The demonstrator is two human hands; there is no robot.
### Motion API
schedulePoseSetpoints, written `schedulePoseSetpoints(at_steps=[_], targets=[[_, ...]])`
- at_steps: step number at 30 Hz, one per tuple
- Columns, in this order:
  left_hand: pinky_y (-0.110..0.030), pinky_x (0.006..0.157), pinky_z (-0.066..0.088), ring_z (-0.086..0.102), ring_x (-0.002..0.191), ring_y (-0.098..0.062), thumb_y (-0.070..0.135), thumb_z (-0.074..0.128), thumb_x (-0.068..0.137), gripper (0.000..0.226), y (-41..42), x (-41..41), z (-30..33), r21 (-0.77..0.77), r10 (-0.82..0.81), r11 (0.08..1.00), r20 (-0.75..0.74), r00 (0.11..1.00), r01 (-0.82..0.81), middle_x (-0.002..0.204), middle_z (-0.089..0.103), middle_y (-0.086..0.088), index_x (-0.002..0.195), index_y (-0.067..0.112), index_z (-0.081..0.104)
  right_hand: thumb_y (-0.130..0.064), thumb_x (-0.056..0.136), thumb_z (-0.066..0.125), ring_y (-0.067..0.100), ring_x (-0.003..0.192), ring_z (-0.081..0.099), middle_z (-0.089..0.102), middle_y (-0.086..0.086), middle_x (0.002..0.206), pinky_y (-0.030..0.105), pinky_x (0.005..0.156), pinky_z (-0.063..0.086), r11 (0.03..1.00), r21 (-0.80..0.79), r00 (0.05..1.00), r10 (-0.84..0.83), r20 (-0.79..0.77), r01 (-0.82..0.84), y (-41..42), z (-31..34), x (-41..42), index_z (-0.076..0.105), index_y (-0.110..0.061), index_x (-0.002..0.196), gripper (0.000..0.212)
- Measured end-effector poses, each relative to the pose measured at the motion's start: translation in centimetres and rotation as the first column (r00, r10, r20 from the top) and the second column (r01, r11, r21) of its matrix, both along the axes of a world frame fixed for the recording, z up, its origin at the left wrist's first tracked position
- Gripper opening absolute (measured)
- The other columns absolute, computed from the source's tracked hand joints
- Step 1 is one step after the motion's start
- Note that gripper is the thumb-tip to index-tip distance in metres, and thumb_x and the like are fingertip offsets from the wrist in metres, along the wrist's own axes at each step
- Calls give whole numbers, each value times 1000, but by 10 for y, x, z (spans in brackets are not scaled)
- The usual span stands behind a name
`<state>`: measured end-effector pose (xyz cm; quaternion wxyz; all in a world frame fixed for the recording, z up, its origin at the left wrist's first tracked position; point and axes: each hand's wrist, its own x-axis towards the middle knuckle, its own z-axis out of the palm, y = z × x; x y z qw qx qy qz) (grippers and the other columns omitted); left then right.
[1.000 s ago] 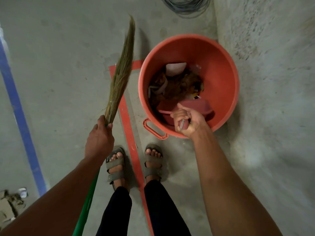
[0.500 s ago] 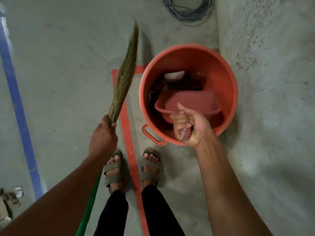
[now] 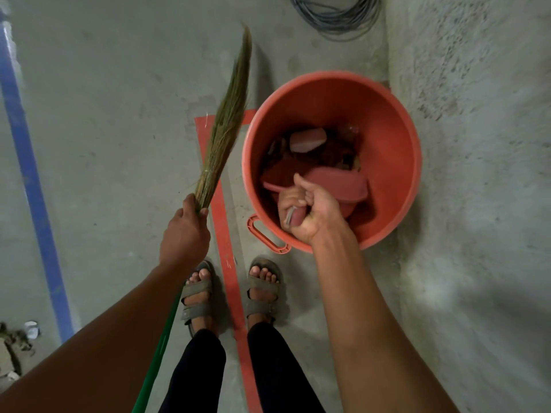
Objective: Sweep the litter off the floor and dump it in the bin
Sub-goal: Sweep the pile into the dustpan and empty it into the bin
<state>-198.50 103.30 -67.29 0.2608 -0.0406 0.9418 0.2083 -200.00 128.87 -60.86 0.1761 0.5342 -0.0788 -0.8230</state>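
An orange bin stands on the concrete floor against the wall. Brown litter and a pale scrap lie in its bottom. My right hand grips the handle of a dark pink dustpan, which is tipped down inside the bin. My left hand holds a grass broom where the bristles meet its green handle; the bristles point up and away, off the floor.
My sandalled feet straddle a red floor line. A blue line runs down the left. Litter scraps lie at the lower left. Grey cable is coiled beyond the bin. A rough wall is to the right.
The dustpan rose level half a second ago and has tipped down again into the bin, turned to the right. The broom stayed roughly where it was.
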Motion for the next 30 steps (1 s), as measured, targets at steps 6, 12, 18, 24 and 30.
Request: schedulePoseSetpoints(at_steps=[6,12,18,24,30], targets=[[-47,68,52,61,88,-42,40,34,110,43,-4,7,7,0,42,999,18,999,-42,111,64,-23,147,19,35,-21,104,55,12,27,35,32,-6,39,25,28,36,999,-46,998,-24,55,26,16,33,20,34,-24,59,50],[-41,65,41,52,80,-30,38,34,111,42,2,1,2,12,41,999,7,999,-41,110,63,-23,147,16,36,-22,104,54,9,30,33,31,-9,41,19,32,31,996,34,995,-75,-61,78,15,18,-22,34,-22,55,52],[-42,65,39,49,79,-30,40,34,110,41,7,1,-2,53,21,998,-1,1000,-21,108,62,-24,144,16,37,-21,106,51,7,31,30,30,-8,41,20,31,31,989,149,997,-22,72,11,-6,-16,-24,34,-20,59,50],[-42,64,39,49,80,-29,40,34,110,42,10,2,-1,42,28,999,9,1000,-28,109,62,-23,145,17,36,-22,105,54,7,32,31,31,-9,42,21,31,31,997,72,996,-17,92,10,6,-12,-2,36,-19,54,54],[-41,62,40,51,78,-31,37,35,110,38,8,2,-13,31,18,999,-1,1000,-18,106,62,-22,142,17,37,-18,106,49,10,31,31,29,-7,41,20,31,29,985,135,983,88,162,-110,0,-59,-20,34,-16,50,58]])
